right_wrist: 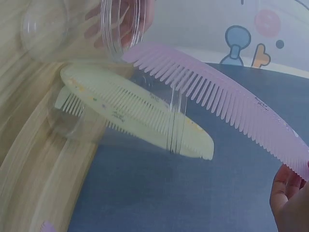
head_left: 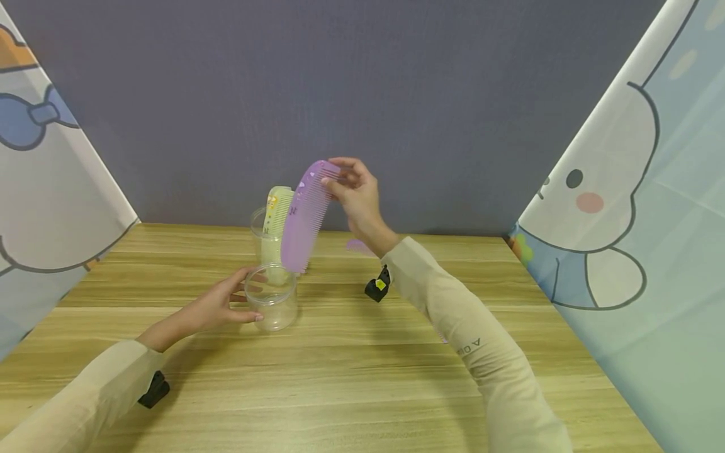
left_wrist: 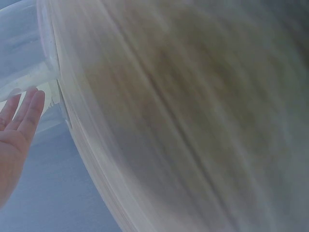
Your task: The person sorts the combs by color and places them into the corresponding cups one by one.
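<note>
A purple comb (head_left: 308,217) hangs tilted from my right hand (head_left: 358,195), which pinches its upper end between thumb and fingers. Its lower end is at the rim of a clear plastic jar (head_left: 273,311); whether it is inside the mouth, I cannot tell. Round the left side of that jar my left hand (head_left: 223,302) holds it, thumb in front and fingers behind. Just behind stands another clear jar (head_left: 257,223) with pale yellow-green combs (right_wrist: 145,111) upright in it. Both of these combs show in the right wrist view.
A purple comb (head_left: 358,245) lies on the wooden table (head_left: 317,384), partly covered by my right wrist. A small pink edge (head_left: 443,337) shows beside the right sleeve. A dark panel (head_left: 362,94) rises behind the table, with cartoon-printed sheets (head_left: 617,264) on both sides.
</note>
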Tool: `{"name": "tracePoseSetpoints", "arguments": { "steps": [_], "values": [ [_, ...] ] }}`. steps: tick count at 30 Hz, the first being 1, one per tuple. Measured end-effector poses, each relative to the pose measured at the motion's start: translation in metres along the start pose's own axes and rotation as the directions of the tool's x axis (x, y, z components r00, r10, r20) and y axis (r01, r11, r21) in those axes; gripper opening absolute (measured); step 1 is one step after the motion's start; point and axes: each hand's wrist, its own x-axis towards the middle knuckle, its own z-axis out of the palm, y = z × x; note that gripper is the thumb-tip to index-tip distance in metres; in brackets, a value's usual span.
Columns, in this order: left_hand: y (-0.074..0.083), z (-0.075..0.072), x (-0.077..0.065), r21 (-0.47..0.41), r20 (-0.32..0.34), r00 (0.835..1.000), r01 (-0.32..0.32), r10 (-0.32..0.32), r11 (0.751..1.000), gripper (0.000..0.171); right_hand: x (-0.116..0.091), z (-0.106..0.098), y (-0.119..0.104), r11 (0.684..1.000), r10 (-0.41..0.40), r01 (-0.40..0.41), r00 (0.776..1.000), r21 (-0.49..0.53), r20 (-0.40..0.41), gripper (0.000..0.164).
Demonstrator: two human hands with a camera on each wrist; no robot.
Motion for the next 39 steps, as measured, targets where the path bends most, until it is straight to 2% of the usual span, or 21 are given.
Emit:
{"name": "tracePoseSetpoints", "arguments": {
  "steps": [11,23,29,39],
  "values": [
    [0.001,0.000,0.000,0.003,-0.002,1.000,-0.006,0.006,1.000,0.084,-0.014,0.014,0.012,1.000,0.018,-0.017,0.999,-0.008,0.050,0.032],
    [0.003,-0.001,0.000,-0.006,-0.005,1.000,0.018,-0.018,1.000,0.082,-0.032,0.023,0.036,0.996,0.071,-0.066,0.993,-0.067,0.090,0.032],
    [0.002,0.001,0.000,-0.022,-0.003,1.000,0.024,-0.024,0.999,0.079,-0.042,0.026,0.045,0.988,0.097,-0.080,0.988,-0.133,0.123,0.033],
    [0.001,0.001,0.000,-0.019,-0.011,1.000,0.023,-0.023,1.000,0.078,-0.064,0.033,0.035,0.976,0.116,-0.091,0.986,-0.198,0.120,0.031]
  ]
}}
